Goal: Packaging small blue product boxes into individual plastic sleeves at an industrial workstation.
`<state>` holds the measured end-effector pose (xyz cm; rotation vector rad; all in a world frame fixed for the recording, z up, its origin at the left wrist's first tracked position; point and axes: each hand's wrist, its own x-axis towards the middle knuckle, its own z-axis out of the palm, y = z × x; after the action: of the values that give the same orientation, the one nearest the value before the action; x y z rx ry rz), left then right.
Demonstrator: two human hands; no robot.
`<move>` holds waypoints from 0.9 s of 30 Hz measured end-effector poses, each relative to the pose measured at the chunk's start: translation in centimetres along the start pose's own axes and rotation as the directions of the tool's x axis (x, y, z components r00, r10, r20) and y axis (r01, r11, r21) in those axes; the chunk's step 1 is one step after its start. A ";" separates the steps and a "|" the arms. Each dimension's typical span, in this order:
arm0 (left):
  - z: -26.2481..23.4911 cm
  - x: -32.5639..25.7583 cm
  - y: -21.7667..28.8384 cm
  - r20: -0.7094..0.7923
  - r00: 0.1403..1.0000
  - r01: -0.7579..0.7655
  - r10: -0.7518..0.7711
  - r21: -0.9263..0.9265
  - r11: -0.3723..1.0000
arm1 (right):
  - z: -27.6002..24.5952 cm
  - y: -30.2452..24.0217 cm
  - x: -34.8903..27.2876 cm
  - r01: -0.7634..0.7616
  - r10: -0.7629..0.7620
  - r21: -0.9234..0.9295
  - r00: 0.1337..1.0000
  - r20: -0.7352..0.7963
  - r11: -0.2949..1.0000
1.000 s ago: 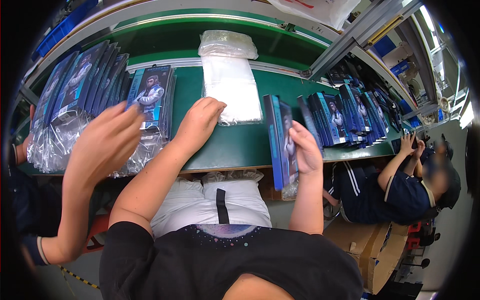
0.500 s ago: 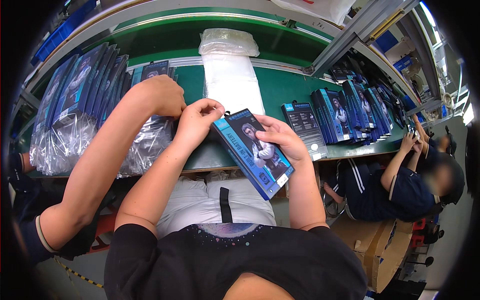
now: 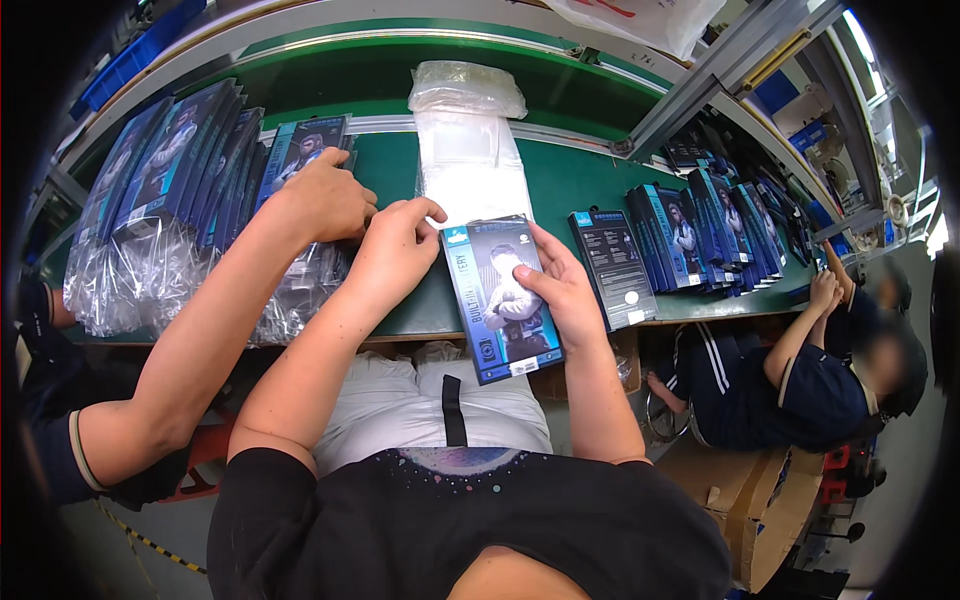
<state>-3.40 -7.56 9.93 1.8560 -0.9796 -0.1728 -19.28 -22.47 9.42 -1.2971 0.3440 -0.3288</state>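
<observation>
My right hand (image 3: 562, 290) grips a flat blue and black retail box (image 3: 503, 310) by its right side, the thumb lying across the printed front. The box is tilted slightly above the table's front edge. My left hand (image 3: 400, 245) is at the box's upper left corner, apart from it, fingers curled and thumb near the index finger. Whatever may be between those fingertips is too small to make out. Just beyond both hands lies a stack of clear plastic bags (image 3: 468, 165), its far end folded over in a roll.
A co-worker's hand (image 3: 325, 200) reaches in from the left beside bagged boxes (image 3: 165, 165). At right, a dark box (image 3: 612, 265) leans before a row of upright boxes (image 3: 680, 235) on the green table (image 3: 555, 175). Another person (image 3: 820, 360) sits at far right by a cardboard carton (image 3: 740, 510).
The box in my right hand has turned more upright, its front facing me more. My left fingertips have come away from its top tab. The co-worker's hand has shifted slightly at the left boxes.
</observation>
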 end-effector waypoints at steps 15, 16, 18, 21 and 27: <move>2.6 -2.3 -0.5 0.005 0.965 0.189 -0.263 -0.710 0.679 | 0.4 1.0 -2.0 0.093 -0.052 0.211 0.979 -0.195 0.973; 2.4 -2.5 0.2 0.007 0.964 0.191 -0.265 -0.709 0.679 | 0.8 1.1 -2.3 0.093 -0.050 0.213 0.979 -0.196 0.973; 2.1 -3.3 2.1 0.373 0.867 0.461 -0.329 -0.852 0.250 | 1.6 1.4 -2.8 -0.026 0.057 0.242 0.991 -0.120 0.970; 1.7 -3.6 1.8 0.383 0.861 0.461 -0.334 -0.865 0.198 | 1.0 2.4 -2.7 -0.126 0.126 0.011 0.990 -0.061 0.992; -0.5 -2.2 2.4 0.322 0.885 0.387 -0.335 -0.910 0.147 | 1.8 -2.5 -3.9 -0.043 0.093 -0.238 0.975 0.202 0.970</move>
<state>-5.96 -6.12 11.47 0.7972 -0.1939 -0.9264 -22.12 -19.85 12.48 -1.5320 0.2503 -0.0911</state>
